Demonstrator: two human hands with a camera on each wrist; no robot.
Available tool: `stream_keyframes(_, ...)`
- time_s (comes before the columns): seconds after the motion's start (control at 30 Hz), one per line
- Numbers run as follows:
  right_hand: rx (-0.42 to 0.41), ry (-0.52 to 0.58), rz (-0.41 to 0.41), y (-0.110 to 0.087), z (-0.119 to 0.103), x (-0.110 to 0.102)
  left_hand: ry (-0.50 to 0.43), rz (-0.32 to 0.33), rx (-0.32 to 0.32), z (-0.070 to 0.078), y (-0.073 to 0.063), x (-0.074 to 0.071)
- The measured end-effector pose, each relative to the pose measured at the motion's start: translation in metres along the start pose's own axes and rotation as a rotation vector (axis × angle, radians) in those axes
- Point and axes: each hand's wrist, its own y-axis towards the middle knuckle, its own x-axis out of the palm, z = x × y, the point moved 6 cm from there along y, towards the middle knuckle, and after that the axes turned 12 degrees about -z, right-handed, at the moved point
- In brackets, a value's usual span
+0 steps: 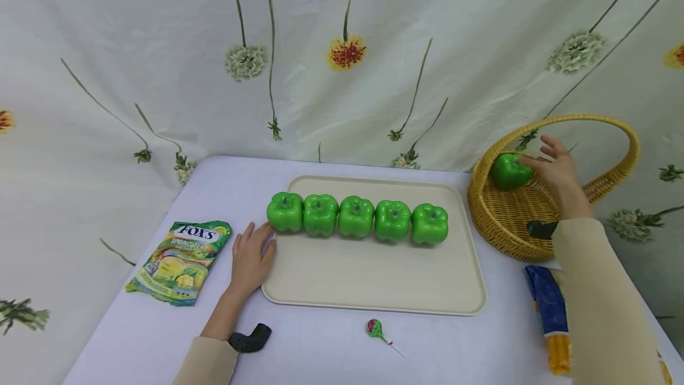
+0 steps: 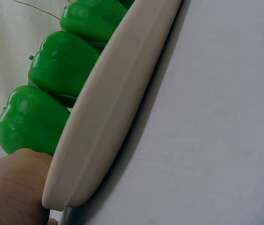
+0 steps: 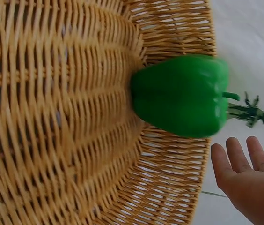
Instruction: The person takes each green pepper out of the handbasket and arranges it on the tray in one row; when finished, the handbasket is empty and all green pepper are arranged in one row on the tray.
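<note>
Several green bell peppers [image 1: 356, 217] stand side by side in a row along the back of the beige tray [image 1: 374, 281]. My left hand [image 1: 252, 259] rests at the tray's left rim, its fingertips beside the leftmost pepper [image 2: 31, 121]. Over the wicker basket [image 1: 494, 218] at the right, my right hand [image 1: 558, 165] is raised with its fingers spread and loosely bent. One more green bell pepper [image 3: 181, 96] sits inside the basket against its wall. In the right wrist view a gap shows between this pepper and the right fingers [image 3: 237, 154].
A green Fox's candy bag [image 1: 181, 263] lies left of the tray. In front of the tray is a lollipop [image 1: 376, 330]. A blue and orange packet [image 1: 550, 314] lies near the basket, partly behind the right sleeve. Floral cloth [image 1: 342, 106] hangs behind the table.
</note>
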Motion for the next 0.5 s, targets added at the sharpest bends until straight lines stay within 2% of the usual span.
stream_keyframes(0.2, 0.018, 0.030, -0.014, 0.005, 0.010, 0.011, -0.005, -0.003, -0.005, 0.000, 0.000, 0.000)
stream_keyframes(0.5, 0.071, 0.016, -0.017, 0.018, 0.035, 0.010, -0.009, -0.001, -0.009, 0.003, -0.001, -0.001)
